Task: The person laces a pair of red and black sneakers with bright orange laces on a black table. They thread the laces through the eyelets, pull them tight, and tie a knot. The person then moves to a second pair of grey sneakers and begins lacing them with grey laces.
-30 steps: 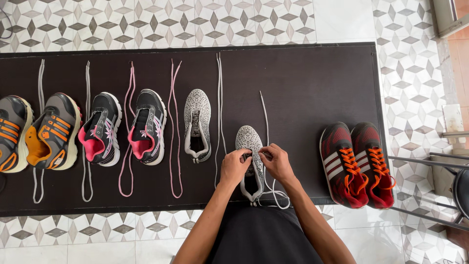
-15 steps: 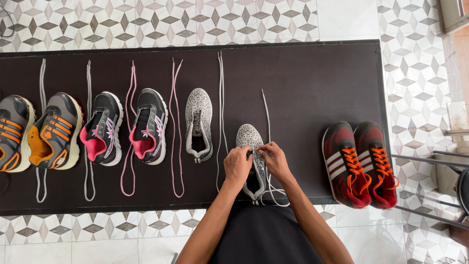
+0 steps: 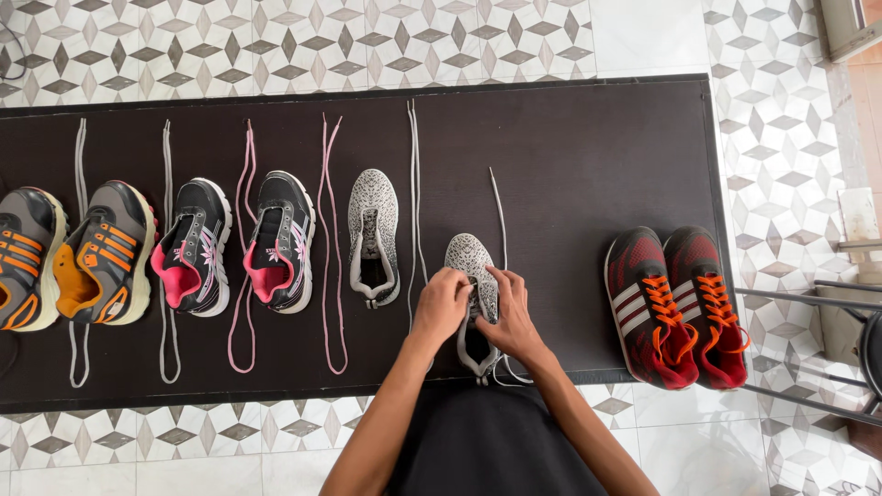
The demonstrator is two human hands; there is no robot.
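Note:
A grey speckled shoe point(image 3: 469, 258) lies toe-away on a dark brown table point(image 3: 570, 156), near its front edge. My left hand point(image 3: 442, 307) grips the shoe's left side at the lace eyelets. My right hand point(image 3: 512, 312) pinches the white lace point(image 3: 499, 209) over the shoe's tongue; one end of that lace trails up the table beyond the toe. The matching grey shoe point(image 3: 373, 234) sits just left, unlaced, with its own white lace point(image 3: 414, 184) stretched out beside it.
Left along the table stand a black-and-pink pair point(image 3: 239, 243) with pink laces point(image 3: 329, 239) laid out, then a grey-and-orange pair point(image 3: 69, 257) with grey laces. A red pair with orange laces point(image 3: 678, 303) sits at the right. Patterned floor tiles point(image 3: 790, 138) surround the table; a metal frame point(image 3: 818, 303) stands at right.
Both hands have shifted slightly up the grey shoe toward the toe, still working the lace. The view has tilted a little; the shoes have not moved.

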